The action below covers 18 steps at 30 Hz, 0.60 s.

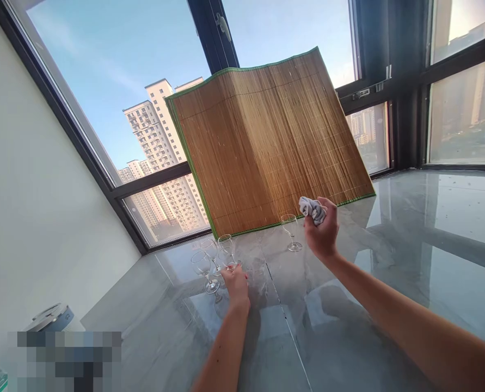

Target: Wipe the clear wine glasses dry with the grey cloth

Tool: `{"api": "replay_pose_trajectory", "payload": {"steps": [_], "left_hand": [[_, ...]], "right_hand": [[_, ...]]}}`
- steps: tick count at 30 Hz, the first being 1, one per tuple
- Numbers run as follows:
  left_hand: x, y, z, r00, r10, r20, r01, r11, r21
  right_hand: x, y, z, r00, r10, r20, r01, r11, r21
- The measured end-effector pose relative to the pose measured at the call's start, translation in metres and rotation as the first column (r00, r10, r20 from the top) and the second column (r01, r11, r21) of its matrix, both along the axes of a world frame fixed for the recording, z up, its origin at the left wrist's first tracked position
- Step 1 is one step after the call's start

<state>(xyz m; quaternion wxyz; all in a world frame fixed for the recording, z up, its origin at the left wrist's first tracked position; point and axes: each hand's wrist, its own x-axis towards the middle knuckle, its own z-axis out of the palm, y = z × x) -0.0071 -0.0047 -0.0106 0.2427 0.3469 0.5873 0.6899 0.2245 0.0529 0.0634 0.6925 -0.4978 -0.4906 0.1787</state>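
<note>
The grey surface (pixel 160 337) (quite glossy) carries stemmed glasses (pixel 202 264), a mat (pixel 270 147).

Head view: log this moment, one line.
left hand: at three clear stemmed glasses, grip unclear; right hand: gripping crumpled pale cloth; fourth glass: upright near brown slatted mat

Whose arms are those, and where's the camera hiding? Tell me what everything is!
No machine here: those are a person's bare arms. The camera is worn on that person's head, looking forward and down. The right hand holds a crumpled, whitish-grey cloth. The left hand is at the bottom of one of three clear, stemmed glasses; I can't tell if its fingers grip it. A fourth clear, stemmed glass stands alone on the shiny grey surface. Behind stands a brown slatted mat with green edging.
</note>
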Motion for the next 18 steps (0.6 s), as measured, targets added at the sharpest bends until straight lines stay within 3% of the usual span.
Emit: {"api": "replay_pose_trajectory", "payload": {"steps": [2, 4, 7, 10, 12, 18], "left_hand": [[0.006, -0.004, 0.005, 1.000, -0.021, -0.001, 0.021, 0.998, -0.053], [0.012, -0.007, 0.010, 0.994, -0.007, -0.106, -0.001, 0.997, -0.074], [0.016, -0.012, 0.013, 0.924, 0.029, -0.380, -0.074, 0.992, -0.105], [0.016, -0.014, 0.012, 0.848, -0.002, -0.529, -0.106, 0.979, -0.175], [0.015, -0.014, 0.010, 0.812, -0.027, -0.583, -0.114, 0.972, -0.204], [0.017, -0.018, 0.010, 0.722, -0.062, -0.689, -0.132, 0.965, -0.226]], "right_hand": [[-0.015, -0.015, -0.001, 0.996, -0.002, 0.093, -0.016, 0.979, 0.203], [-0.030, -0.027, -0.008, 0.971, 0.100, 0.219, -0.166, 0.937, 0.307], [-0.051, -0.041, -0.023, 0.844, 0.289, 0.452, -0.444, 0.849, 0.288], [-0.063, -0.051, -0.032, 0.689, 0.389, 0.612, -0.598, 0.781, 0.177], [-0.066, -0.054, -0.033, 0.647, 0.405, 0.646, -0.622, 0.770, 0.139], [-0.063, -0.058, -0.028, 0.629, 0.384, 0.676, -0.614, 0.778, 0.129]]}}
